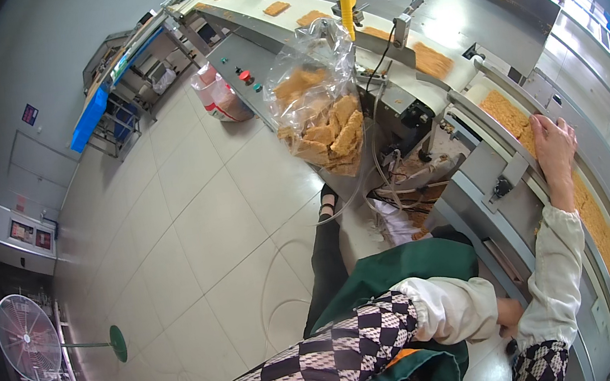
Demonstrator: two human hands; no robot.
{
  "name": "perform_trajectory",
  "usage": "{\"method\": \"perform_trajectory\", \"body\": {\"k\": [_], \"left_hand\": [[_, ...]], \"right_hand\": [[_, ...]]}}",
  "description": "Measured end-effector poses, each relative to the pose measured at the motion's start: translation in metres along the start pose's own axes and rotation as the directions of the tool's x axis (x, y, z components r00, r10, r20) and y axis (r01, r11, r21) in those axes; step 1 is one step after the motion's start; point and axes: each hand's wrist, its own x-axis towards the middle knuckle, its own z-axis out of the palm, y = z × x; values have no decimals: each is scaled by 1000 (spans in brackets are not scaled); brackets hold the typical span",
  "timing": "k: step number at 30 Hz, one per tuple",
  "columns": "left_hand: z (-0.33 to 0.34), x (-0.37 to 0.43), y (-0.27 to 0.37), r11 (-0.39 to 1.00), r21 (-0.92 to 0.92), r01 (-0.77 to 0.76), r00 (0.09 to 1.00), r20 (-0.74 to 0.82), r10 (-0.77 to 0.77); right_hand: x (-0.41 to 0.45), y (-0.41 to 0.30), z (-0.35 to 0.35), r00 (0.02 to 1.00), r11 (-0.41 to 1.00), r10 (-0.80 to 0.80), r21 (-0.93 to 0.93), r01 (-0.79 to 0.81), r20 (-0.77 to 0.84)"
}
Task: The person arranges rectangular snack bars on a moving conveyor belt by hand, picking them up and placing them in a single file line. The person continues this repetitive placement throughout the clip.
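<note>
My right hand point(554, 142) rests with bent fingers at the edge of a golden-brown, crumbly food slab point(506, 114) on a narrow conveyor. Its fingertips touch or nearly touch the slab; whether they grip anything is hidden. Along the same channel, under and behind my right forearm, runs a long strip of the same food point(603, 242). My left hand point(508, 315) is low beside the machine's metal side panel, mostly covered by my right sleeve, so its fingers cannot be made out. Past the slab, separate flat pieces point(432, 60) lie on a white belt point(240, 2).
A clear plastic bag of broken pieces point(325, 129) hangs beside the belt, near a yellow air blow gun point(348, 6). A control panel with a red button point(246, 77) adjoins it. Cables and a hose point(353, 198) trail below. A pedestal fan point(27, 339) stands at left.
</note>
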Motion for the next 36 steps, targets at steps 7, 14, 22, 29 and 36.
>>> {"method": "perform_trajectory", "body": {"k": [7, 14, 22, 29, 36], "left_hand": [[81, 37, -93, 974, 221, -55, 984, -156, 91], [92, 39, -118, 962, 232, -146, 953, -229, 199], [79, 32, -99, 949, 317, 2, 991, -124, 39], [19, 15, -9, 955, 284, 88, 987, 104, -122], [10, 4, 0, 975, 129, 182, 979, 67, -192]], "right_hand": [[0, 7, 2, 1000, 1000, -4, -7, 4, -19], [-3, -9, 0, 997, 998, -54, 23, 55, -60], [-3, -19, 4, 996, 995, -74, 57, 77, -58], [-4, 5, -4, 998, 1000, -16, 21, 17, -58], [-2, -3, 0, 999, 999, -16, 33, 18, -47]]}}
